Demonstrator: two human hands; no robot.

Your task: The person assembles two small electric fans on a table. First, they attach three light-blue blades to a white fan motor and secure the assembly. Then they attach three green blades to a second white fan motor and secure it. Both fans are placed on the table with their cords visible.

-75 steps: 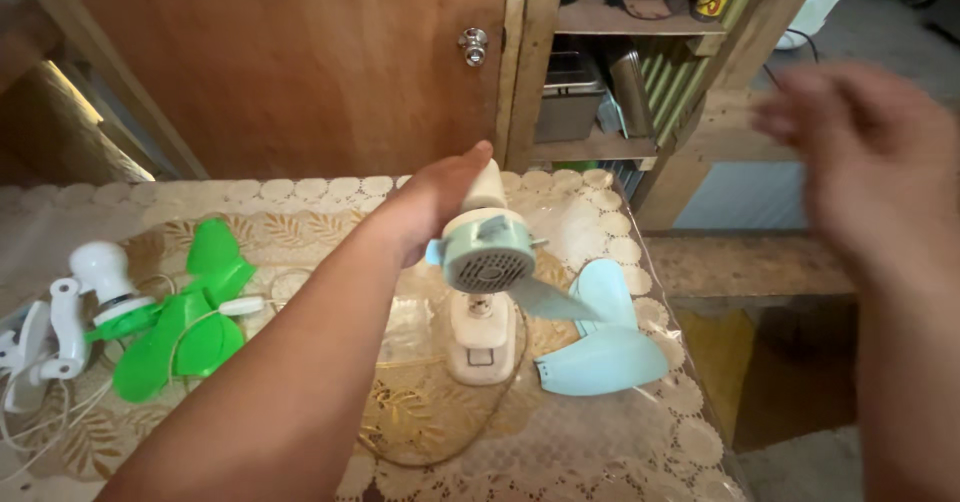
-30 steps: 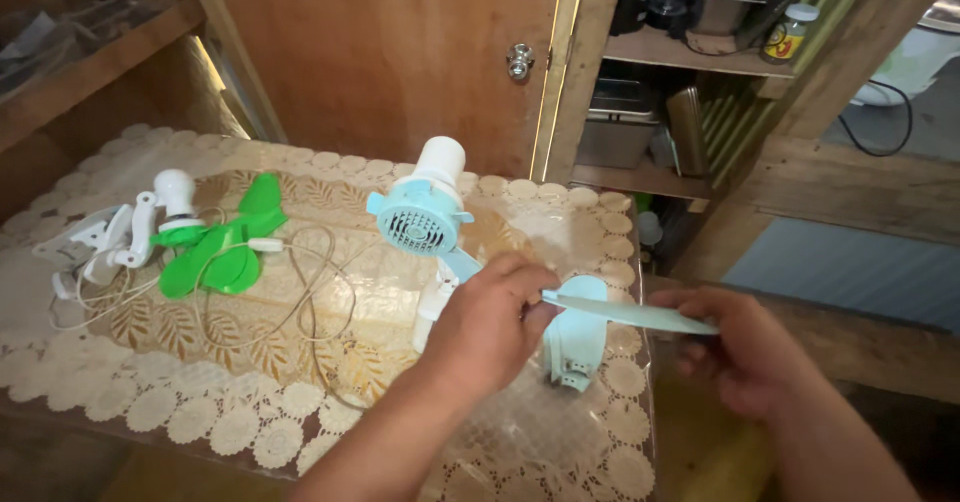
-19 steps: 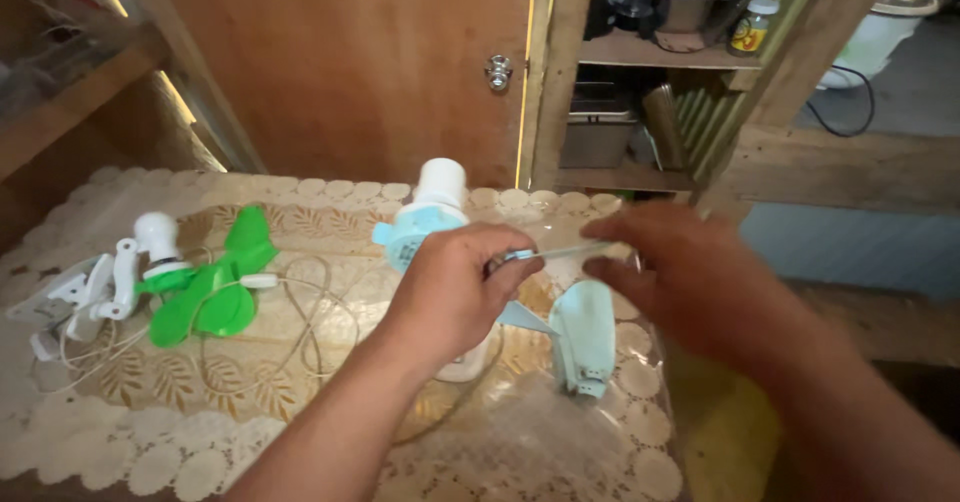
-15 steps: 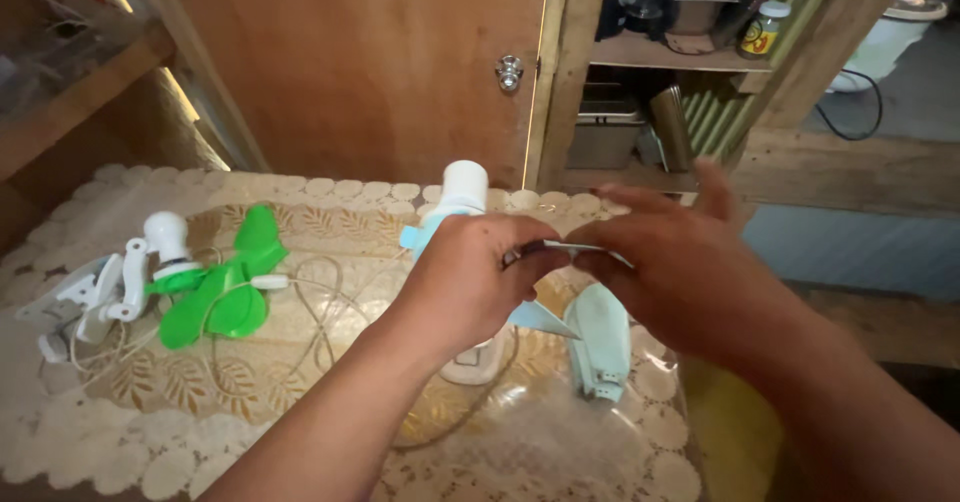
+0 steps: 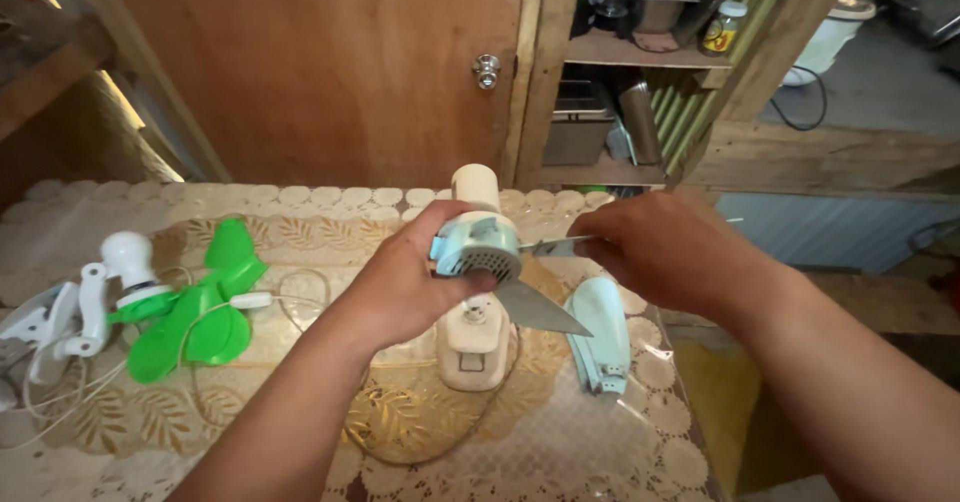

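Left hand: the left hand [image 5: 405, 287] sits at the centre of the frame, its grip wrapped around the pale blue fan motor head [image 5: 477, 247]; the fingers curl behind the housing and the thumb presses the grilled face, which seems to steady the head against turning.
Right hand: the right hand [image 5: 655, 252], right of centre, has its grip pinched on the root of a pale blue fan blade [image 5: 550, 248], held edge-on and level with the hub, apparently so the blade end meets the side of the head.
Fan body: the head tops a cream stand and base [image 5: 472, 347] that rests on the bench [image 5: 330, 462]; the base carries the weight, so both hands are free for the head.
Mounted blade: another blade [image 5: 540, 309] juts from below the head toward the lower right, touching the hub.
Loose blade: a third pale blue blade [image 5: 602, 334] lies flat on the bench just right of the base, within reach of the right hand.
Green fan: a white clip fan with green blades [image 5: 190, 307] lies on its side at the left of the frame, well apart from both hands, its white cord [image 5: 262, 302] trailing toward the centre.
Cover: a clear sheet over the lace cloth [image 5: 560, 462] covers the bench.
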